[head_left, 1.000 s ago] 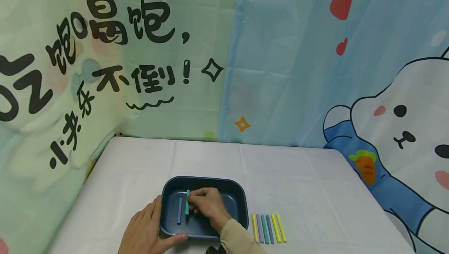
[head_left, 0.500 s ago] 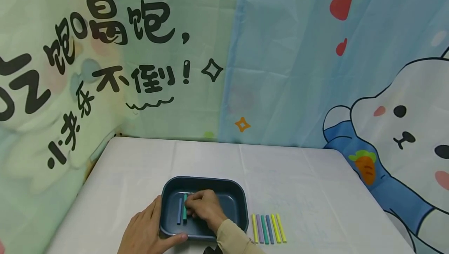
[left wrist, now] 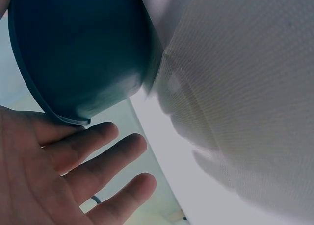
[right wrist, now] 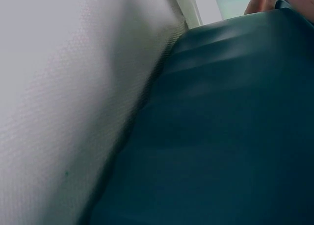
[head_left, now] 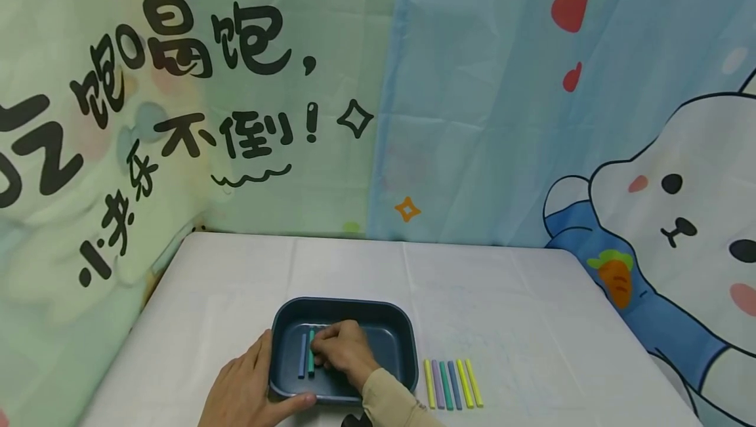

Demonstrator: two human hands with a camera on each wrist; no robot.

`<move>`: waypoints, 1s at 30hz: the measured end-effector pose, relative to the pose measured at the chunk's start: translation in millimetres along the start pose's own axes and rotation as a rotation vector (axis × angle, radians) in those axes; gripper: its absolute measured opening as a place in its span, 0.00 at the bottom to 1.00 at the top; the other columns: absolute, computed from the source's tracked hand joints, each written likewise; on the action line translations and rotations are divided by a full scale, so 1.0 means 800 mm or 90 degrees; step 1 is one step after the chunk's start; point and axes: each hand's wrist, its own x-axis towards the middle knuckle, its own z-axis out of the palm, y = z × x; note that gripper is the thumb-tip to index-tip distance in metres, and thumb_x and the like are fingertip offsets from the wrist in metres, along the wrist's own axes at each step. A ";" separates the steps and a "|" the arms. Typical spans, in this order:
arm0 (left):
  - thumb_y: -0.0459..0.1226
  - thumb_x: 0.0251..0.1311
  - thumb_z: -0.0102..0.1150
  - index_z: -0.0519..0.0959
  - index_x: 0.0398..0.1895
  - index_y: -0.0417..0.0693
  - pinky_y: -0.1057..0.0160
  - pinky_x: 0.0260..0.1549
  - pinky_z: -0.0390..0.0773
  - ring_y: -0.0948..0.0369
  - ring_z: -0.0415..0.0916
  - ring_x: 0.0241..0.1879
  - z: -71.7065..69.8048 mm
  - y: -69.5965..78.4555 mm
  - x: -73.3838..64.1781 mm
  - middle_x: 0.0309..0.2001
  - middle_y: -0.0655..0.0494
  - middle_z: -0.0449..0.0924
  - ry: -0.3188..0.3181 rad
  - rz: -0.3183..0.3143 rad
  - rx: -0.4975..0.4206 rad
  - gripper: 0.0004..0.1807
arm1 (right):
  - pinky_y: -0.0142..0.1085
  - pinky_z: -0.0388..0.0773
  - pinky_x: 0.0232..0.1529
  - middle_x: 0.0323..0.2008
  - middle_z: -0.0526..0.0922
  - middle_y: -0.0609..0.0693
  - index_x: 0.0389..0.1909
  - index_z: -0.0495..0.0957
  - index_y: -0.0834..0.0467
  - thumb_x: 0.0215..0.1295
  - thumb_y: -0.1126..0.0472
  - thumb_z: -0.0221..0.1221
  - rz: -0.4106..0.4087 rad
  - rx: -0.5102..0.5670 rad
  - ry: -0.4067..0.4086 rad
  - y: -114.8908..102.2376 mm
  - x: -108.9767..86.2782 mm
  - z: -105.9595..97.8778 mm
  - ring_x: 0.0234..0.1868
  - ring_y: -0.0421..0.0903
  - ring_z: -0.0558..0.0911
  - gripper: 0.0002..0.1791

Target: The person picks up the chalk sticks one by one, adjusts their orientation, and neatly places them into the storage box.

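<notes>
A dark blue rectangular tray (head_left: 378,304) stands near the front of the table. Inside it, on the left, a blue chalk stick (head_left: 302,356) and a green chalk stick (head_left: 311,365) lie side by side, a narrow gap between them. My right hand (head_left: 345,351) reaches into the tray and pinches the green stick; its fingertips are partly hidden. My left hand (head_left: 245,384) rests against the tray's left end, its thumb at the front rim. In the left wrist view, that hand's fingers (left wrist: 105,168) are straight and spread beside the tray wall (left wrist: 83,53).
Right of the tray, a row of several chalk sticks (head_left: 451,384) in yellow, purple, green and blue lies on the white tablecloth (head_left: 502,322). A printed curtain (head_left: 472,119) hangs behind the table. A small black object (head_left: 356,420) shows at the bottom edge.
My right hand has brought the green stick down and slightly left, so it now lies beside the blue one on the tray floor. The left hand has stayed in place.
</notes>
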 end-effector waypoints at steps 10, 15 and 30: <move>0.80 0.43 0.57 0.61 0.75 0.31 0.46 0.50 0.80 0.44 0.79 0.54 0.000 0.000 0.000 0.67 0.37 0.71 -0.004 -0.004 -0.010 0.70 | 0.28 0.75 0.18 0.17 0.82 0.49 0.29 0.86 0.65 0.53 0.72 0.65 -0.005 -0.035 0.016 -0.001 -0.001 0.004 0.16 0.37 0.79 0.03; 0.79 0.44 0.57 0.60 0.76 0.33 0.47 0.49 0.80 0.46 0.80 0.53 0.000 0.000 -0.001 0.67 0.38 0.71 -0.008 -0.001 -0.004 0.70 | 0.28 0.76 0.18 0.16 0.82 0.48 0.28 0.86 0.64 0.53 0.73 0.65 -0.010 -0.055 0.024 -0.002 -0.001 0.005 0.16 0.38 0.79 0.03; 0.79 0.44 0.58 0.60 0.76 0.33 0.47 0.50 0.80 0.45 0.80 0.54 0.006 0.004 0.007 0.67 0.39 0.72 0.001 -0.010 -0.007 0.70 | 0.31 0.72 0.20 0.18 0.83 0.49 0.28 0.86 0.61 0.53 0.65 0.68 -0.009 -0.041 -0.014 -0.007 0.006 -0.009 0.20 0.40 0.80 0.03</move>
